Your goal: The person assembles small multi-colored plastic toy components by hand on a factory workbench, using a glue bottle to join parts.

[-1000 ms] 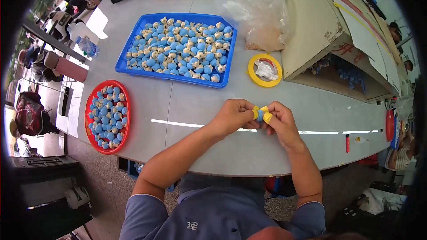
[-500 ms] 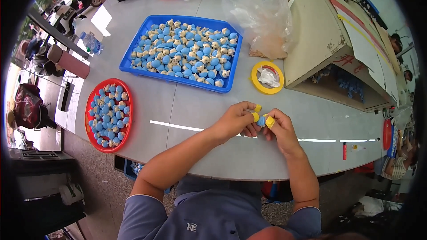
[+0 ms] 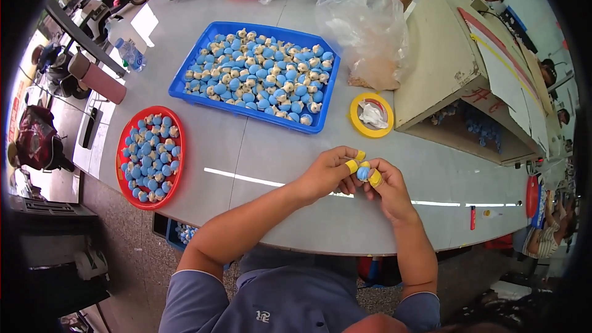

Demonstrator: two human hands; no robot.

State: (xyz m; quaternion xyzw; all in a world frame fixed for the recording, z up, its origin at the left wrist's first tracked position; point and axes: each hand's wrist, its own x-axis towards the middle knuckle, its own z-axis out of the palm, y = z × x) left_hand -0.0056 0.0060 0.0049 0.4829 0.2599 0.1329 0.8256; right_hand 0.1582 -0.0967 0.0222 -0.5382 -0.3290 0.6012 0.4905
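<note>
A small blue-and-cream toy figurine (image 3: 363, 174) is between my two hands, over the near part of the table. My right hand (image 3: 390, 191) pinches it from the right, its yellow-taped thumb against the blue part. From the other side my left hand (image 3: 330, 172) closes its fingers on it, with yellow tape round the thumb and a finger. The fingers hide part of the figurine. Many like pieces lie heaped in a blue tray (image 3: 246, 113) beyond my hands. More of them fill a round red tray (image 3: 182, 169) at the left.
Right of the blue tray are a yellow tape roll (image 3: 354, 117) and a clear plastic bag (image 3: 364, 31). A worn box (image 3: 438, 55) stands beyond, blue pieces inside. A red marker (image 3: 473, 217) lies right. A bottle (image 3: 131, 55) and pink tumbler (image 3: 102, 83) stand far left.
The figurine has turned a little between my fingers and shows more of its blue, rounded side. Both hands stay in nearly the same place; the view has shifted slightly.
</note>
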